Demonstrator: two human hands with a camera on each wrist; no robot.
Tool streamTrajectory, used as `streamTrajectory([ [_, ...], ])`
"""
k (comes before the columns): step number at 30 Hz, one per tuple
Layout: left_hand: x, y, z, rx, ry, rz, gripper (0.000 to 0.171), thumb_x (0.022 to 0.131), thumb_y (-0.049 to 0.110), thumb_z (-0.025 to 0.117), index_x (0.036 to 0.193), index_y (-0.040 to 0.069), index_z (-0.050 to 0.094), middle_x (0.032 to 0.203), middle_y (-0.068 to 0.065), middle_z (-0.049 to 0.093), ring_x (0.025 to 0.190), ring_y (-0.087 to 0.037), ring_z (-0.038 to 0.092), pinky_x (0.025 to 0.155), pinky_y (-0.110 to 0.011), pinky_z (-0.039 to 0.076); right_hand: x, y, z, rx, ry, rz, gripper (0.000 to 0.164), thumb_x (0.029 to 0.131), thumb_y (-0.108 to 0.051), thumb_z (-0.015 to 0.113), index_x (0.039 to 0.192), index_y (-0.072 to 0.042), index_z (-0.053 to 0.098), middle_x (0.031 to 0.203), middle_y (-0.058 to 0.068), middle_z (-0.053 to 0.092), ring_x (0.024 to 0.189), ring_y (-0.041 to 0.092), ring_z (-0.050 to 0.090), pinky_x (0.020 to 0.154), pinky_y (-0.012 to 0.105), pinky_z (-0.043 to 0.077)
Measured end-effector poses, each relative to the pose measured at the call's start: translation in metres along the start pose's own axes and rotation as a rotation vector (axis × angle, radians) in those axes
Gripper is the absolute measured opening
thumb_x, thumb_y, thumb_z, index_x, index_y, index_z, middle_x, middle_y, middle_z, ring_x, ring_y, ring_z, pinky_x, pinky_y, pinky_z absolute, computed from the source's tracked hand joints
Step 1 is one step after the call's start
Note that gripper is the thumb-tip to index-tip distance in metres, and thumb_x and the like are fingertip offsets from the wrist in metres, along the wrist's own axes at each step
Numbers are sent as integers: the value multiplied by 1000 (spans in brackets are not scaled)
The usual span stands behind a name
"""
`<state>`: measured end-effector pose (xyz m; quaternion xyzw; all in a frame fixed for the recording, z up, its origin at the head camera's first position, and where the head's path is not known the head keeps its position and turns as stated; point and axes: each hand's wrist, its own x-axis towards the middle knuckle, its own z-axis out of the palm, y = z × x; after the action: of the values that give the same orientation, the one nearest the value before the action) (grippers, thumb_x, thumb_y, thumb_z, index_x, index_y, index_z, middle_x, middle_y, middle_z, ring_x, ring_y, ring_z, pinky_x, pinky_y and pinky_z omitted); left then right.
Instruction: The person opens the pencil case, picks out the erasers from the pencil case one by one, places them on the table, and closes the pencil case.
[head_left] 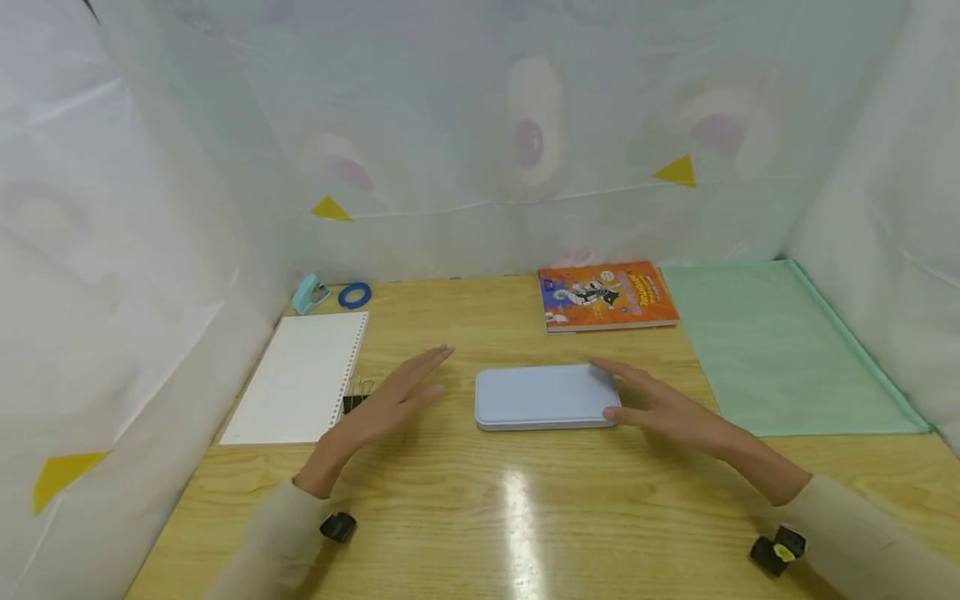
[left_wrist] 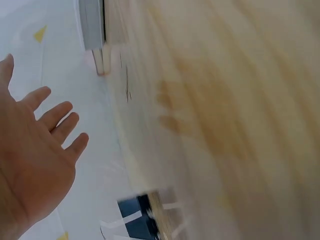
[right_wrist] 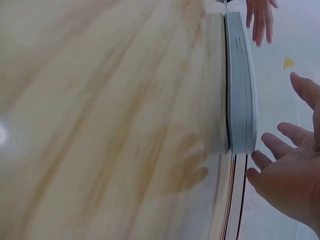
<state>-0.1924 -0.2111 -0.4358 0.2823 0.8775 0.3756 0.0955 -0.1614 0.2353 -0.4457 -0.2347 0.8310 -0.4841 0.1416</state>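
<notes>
A pale blue, rounded rectangular case lies flat and closed on the wooden table. My right hand is at its right end, fingers extended and thumb spread near the front corner; whether it touches the case I cannot tell. In the right wrist view the case shows its grey side, with the fingertips beside its near end. My left hand hovers left of the case, apart from it, with relaxed fingers and an empty palm. Black binder clips sit just beyond the left wrist, partly hidden by that hand.
A white spiral-hole notebook lies at the left, with a light blue stapler and a blue tape ring behind it. An orange book lies at the back, beside a green translucent folder. White sheeting encloses the table.
</notes>
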Motion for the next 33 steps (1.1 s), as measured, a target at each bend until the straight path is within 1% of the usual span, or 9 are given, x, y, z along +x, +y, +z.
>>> streamTrajectory([
  [4, 16, 10, 14, 4, -81, 20, 64, 110, 46, 49, 166, 27, 26, 171, 5, 23, 158, -24, 18, 124, -56, 20, 15, -3, 13, -104, 11, -74, 76, 96, -29, 77, 160, -14, 40, 167, 17, 29, 155, 45, 18, 118, 71, 16],
  [9, 33, 22, 29, 76, -176, 41, 69, 107, 53, 50, 165, 23, 29, 171, -2, 24, 158, -24, 19, 125, -51, 19, 32, -6, 22, -275, 15, -146, 71, 88, -27, 85, 151, -12, 55, 162, 16, 41, 152, 47, 25, 116, 73, 15],
  [11, 39, 27, 36, 115, -208, 50, 70, 106, 54, 52, 165, 22, 31, 171, -7, 24, 158, -27, 20, 125, -51, 20, 37, -9, 24, -328, 9, -161, 71, 84, -23, 88, 148, -12, 58, 161, 17, 43, 150, 48, 28, 114, 75, 15],
  [15, 51, 35, 48, 229, -256, 59, 75, 102, 56, 59, 164, 26, 32, 172, -10, 22, 157, -31, 20, 123, -52, 25, 42, -16, 27, -411, 0, -172, 75, 78, -18, 92, 146, -14, 60, 157, 17, 47, 145, 49, 35, 112, 75, 20],
  [20, 61, 45, 57, 334, -286, 82, 89, 95, 60, 68, 166, 27, 25, 171, -12, 20, 157, -33, 19, 122, -54, 27, 44, -19, 25, -504, -3, -191, 75, 78, -23, 92, 146, -16, 61, 155, 17, 50, 139, 48, 42, 109, 73, 27],
  [25, 67, 50, 59, 354, -285, 95, 96, 92, 58, 73, 167, 25, 22, 171, -15, 18, 157, -35, 18, 123, -55, 24, 47, -19, 19, -484, -30, -181, 73, 82, -29, 89, 147, -16, 60, 157, 17, 48, 138, 47, 43, 108, 74, 27],
  [29, 69, 48, 59, 297, -270, 56, 93, 93, 53, 75, 166, 25, 25, 171, -16, 16, 157, -37, 18, 123, -55, 24, 50, -18, 14, -420, -60, -184, 68, 86, -30, 85, 147, -13, 60, 157, 21, 46, 138, 49, 43, 108, 75, 27],
  [31, 69, 45, 58, 262, -256, 23, 89, 93, 53, 74, 165, 27, 28, 170, -16, 17, 155, -37, 21, 121, -54, 27, 51, -17, 11, -384, -76, -182, 65, 89, -29, 83, 147, -13, 60, 158, 21, 45, 140, 50, 42, 110, 73, 28],
  [33, 69, 43, 56, 226, -231, -7, 86, 94, 54, 73, 164, 26, 33, 167, -17, 24, 150, -37, 31, 119, -53, 33, 52, -16, 8, -348, -88, -172, 61, 93, -32, 79, 147, -14, 60, 158, 20, 45, 142, 49, 42, 112, 70, 30],
])
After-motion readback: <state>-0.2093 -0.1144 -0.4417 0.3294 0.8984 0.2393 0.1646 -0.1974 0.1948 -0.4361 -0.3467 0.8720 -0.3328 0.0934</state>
